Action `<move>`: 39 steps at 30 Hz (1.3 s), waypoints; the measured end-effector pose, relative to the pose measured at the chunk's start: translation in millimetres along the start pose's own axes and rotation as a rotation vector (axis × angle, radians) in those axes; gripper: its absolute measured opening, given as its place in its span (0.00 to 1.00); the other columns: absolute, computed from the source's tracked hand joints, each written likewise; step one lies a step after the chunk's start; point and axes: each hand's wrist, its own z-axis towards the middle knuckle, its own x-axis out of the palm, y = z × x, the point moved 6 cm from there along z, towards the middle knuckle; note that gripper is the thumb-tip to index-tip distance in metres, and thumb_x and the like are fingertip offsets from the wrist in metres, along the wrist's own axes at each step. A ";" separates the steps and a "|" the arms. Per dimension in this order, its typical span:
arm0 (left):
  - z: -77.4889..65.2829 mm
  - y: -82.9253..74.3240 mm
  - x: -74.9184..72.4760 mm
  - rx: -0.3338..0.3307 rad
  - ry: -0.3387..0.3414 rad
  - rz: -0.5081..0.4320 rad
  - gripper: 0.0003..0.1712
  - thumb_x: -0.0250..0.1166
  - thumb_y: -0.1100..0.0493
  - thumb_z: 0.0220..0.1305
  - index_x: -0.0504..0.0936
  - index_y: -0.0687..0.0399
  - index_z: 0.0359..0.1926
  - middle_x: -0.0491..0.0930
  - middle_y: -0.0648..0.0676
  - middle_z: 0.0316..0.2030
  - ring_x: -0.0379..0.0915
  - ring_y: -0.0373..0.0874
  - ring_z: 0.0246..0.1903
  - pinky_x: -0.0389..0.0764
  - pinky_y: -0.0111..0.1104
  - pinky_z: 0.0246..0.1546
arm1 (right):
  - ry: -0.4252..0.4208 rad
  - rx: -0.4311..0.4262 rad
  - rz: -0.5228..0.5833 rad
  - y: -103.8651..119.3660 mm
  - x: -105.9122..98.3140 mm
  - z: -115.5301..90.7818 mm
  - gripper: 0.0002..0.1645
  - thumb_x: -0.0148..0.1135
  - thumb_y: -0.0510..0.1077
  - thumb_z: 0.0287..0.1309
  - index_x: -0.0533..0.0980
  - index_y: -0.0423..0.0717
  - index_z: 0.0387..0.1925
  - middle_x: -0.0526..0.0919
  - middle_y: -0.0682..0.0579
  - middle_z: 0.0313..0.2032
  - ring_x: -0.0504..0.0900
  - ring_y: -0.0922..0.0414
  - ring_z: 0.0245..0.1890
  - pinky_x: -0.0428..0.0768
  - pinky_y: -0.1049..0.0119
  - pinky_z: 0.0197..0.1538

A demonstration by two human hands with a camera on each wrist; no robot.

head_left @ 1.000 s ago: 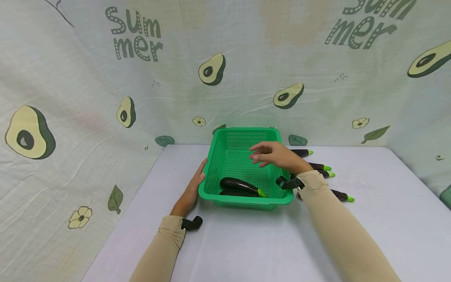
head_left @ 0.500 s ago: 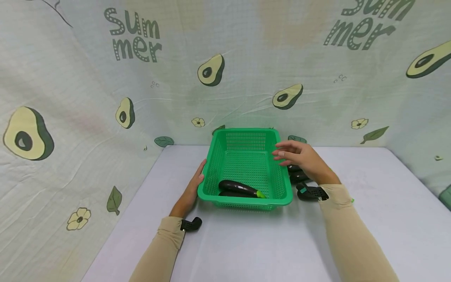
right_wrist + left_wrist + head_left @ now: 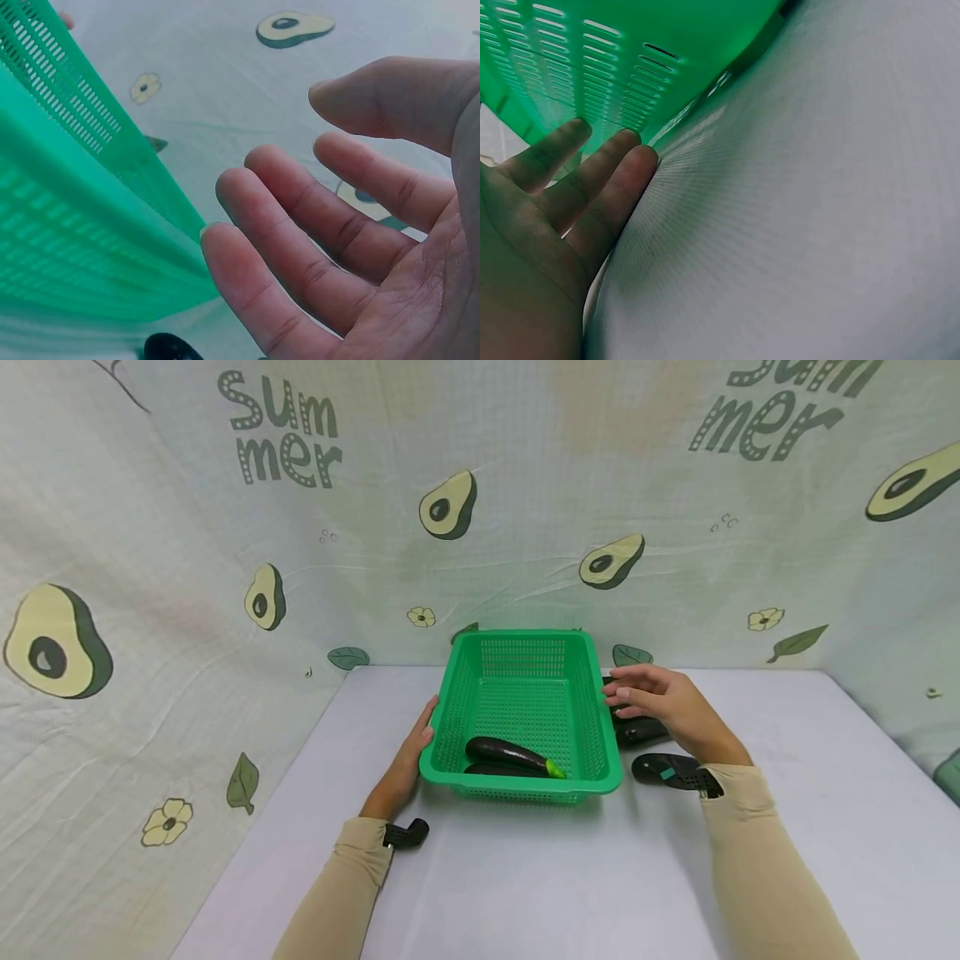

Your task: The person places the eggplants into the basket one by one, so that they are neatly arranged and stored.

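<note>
A green plastic basket with slotted walls stands on the white table. Two dark eggplants lie inside it near its front wall, the front one partly hidden. My left hand rests against the basket's left side; in the left wrist view its fingers are extended and touch the slotted wall. Just off the basket's right rim hovers my right hand, fingers loosely bent and apart, holding nothing. Under and beside it are several more eggplants, partly covered by the hand and wrist.
A pale cloth printed with avocados hangs behind the table. The white tabletop extends in front of the basket and to both sides. A black wrist strap is on the left wrist, another on the right.
My right hand has moved from over the basket to the right, past the rim and above the eggplants outside. The left hand and the basket have stayed in place.
</note>
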 end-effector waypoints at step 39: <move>-4.7 -24.9 2.2 -0.009 0.020 -0.026 0.33 0.34 0.52 0.80 0.41 0.46 0.81 0.40 0.48 0.79 0.32 0.46 0.76 0.37 0.57 0.72 | -0.008 0.132 -0.220 -46.2 -74.3 -64.1 0.31 0.57 0.45 0.73 0.62 0.30 0.68 0.80 0.40 0.56 0.83 0.55 0.51 0.83 0.60 0.49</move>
